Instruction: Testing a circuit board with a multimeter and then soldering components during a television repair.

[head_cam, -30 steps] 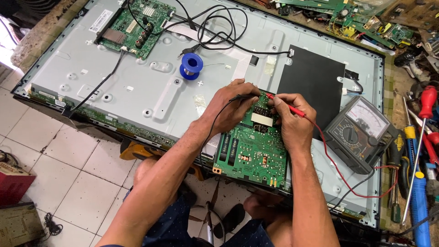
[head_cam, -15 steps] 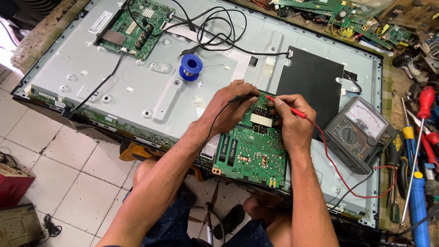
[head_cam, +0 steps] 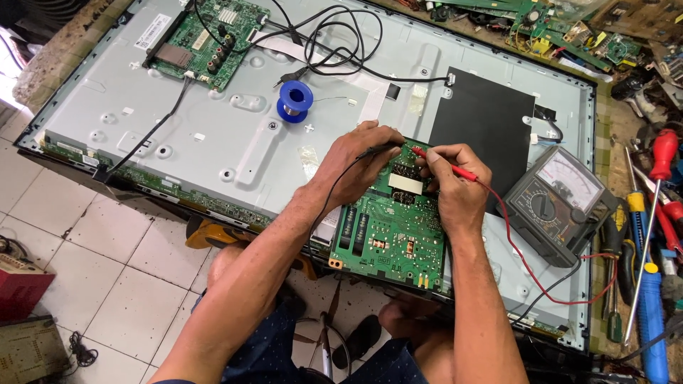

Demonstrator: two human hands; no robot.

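Observation:
A green circuit board (head_cam: pixel 390 235) lies on the metal back of an opened flat television (head_cam: pixel 213 135), near its front edge. My left hand (head_cam: pixel 356 167) pinches a black test probe (head_cam: pixel 376 150) against the board's upper part. My right hand (head_cam: pixel 455 186) grips a red test probe (head_cam: pixel 442 165) whose tip touches the same spot. Red and black leads run from the probes to a grey analog multimeter (head_cam: pixel 556 203) lying to the right of the board.
A blue solder spool (head_cam: pixel 294 100) and a black power cord (head_cam: pixel 334 39) lie on the panel, with another green board (head_cam: pixel 203 39) at top left and a black sheet (head_cam: pixel 484 128). Screwdrivers (head_cam: pixel 651 213) and loose boards (head_cam: pixel 562 32) crowd the right edge. Tiled floor lies to the left.

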